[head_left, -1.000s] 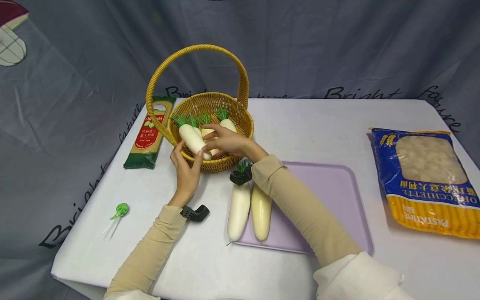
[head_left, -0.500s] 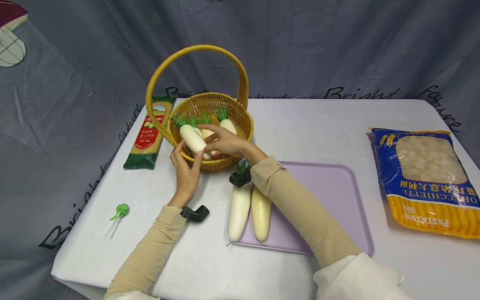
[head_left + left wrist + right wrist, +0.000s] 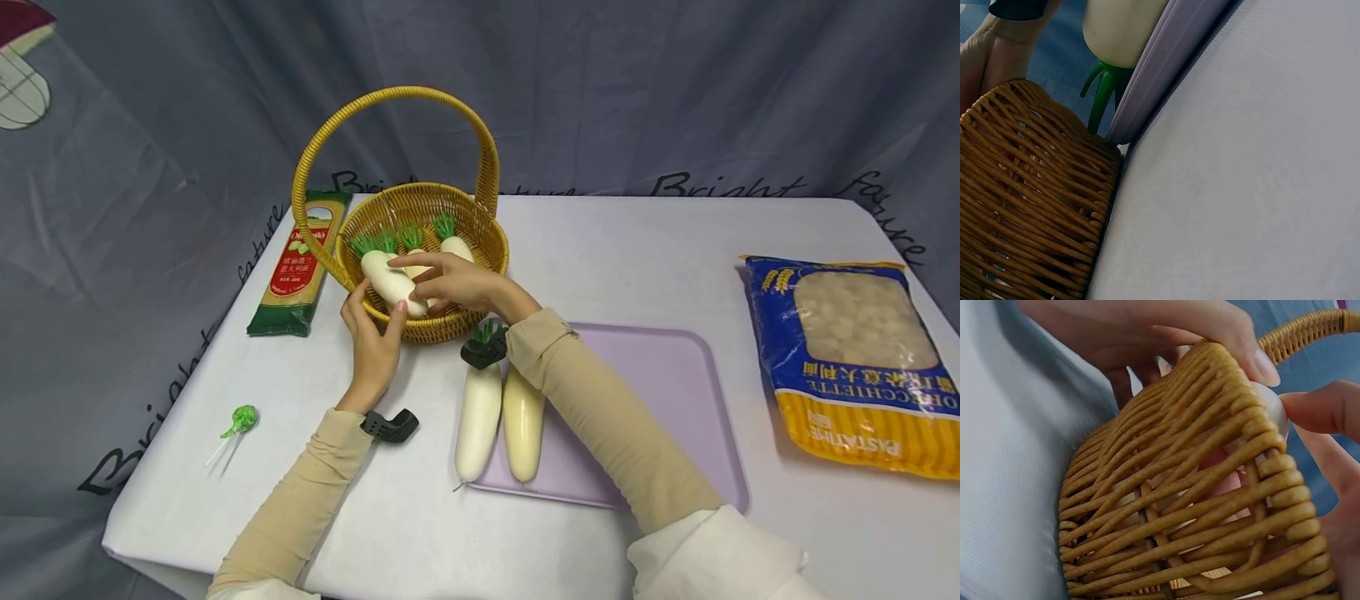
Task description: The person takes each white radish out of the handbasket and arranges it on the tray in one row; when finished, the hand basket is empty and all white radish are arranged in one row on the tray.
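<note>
In the head view, a white radish (image 3: pixel 390 283) with green leaves lies slanted on top of others in the wicker basket (image 3: pixel 442 332). My left hand (image 3: pixel 372 354) is at the basket's front left, thumb on the radish's lower end and fingers along its left side by the rim. From the right, my right hand (image 3: pixel 468 285) reaches over the rim and holds the same radish between thumb and fingers. The right wrist view shows the radish's pale end (image 3: pixel 1272 409) just above the rim, with a thumb or fingertip on either side. Behind the weave, the rest of it is largely hidden.
A lilac tray (image 3: pixel 637 392) carries a white radish (image 3: pixel 477 429) and a yellowish one (image 3: pixel 522 429) at its left edge. A pasta pack (image 3: pixel 296 267) lies left of the basket, a blue-yellow pasta bag (image 3: pixel 855 367) far right, and a green-headed lollipop (image 3: pixel 243 419) front left.
The held radish has shifted slightly right and toward the front rim. My right hand's fingers have spread a little over it. My left hand has stayed almost where it was.
</note>
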{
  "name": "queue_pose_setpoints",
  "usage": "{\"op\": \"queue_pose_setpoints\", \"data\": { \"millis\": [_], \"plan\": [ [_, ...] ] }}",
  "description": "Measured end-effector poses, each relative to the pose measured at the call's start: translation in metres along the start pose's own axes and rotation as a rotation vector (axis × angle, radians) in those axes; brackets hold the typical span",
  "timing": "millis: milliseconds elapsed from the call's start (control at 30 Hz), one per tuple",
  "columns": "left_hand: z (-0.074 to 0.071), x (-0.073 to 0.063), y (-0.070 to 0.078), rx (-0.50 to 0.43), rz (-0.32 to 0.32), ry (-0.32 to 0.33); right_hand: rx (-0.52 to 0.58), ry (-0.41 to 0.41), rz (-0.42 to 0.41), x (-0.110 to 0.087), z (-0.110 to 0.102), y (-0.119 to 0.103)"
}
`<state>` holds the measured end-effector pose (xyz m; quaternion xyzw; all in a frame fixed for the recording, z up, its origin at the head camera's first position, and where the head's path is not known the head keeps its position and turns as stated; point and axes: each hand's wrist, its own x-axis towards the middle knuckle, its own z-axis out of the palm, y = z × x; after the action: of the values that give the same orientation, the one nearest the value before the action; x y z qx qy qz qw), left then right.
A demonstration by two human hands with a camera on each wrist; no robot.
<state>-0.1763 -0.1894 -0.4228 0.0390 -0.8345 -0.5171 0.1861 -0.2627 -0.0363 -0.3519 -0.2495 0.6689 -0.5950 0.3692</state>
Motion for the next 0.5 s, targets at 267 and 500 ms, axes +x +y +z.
{"op": "queue_pose_setpoints", "data": {
  "millis": [267,500],
  "plan": [
    [-0.0002,0.0007,0.0000,0.004,0.013,0.002,0.080,-0.030,0.040,0.0003,-0.0017,-0.0015],
    [-0.0011,0.0003,0.0005,0.001,0.018,0.003,0.140,-0.024,0.063,-0.0003,-0.0040,-0.0036]
  ]
}}
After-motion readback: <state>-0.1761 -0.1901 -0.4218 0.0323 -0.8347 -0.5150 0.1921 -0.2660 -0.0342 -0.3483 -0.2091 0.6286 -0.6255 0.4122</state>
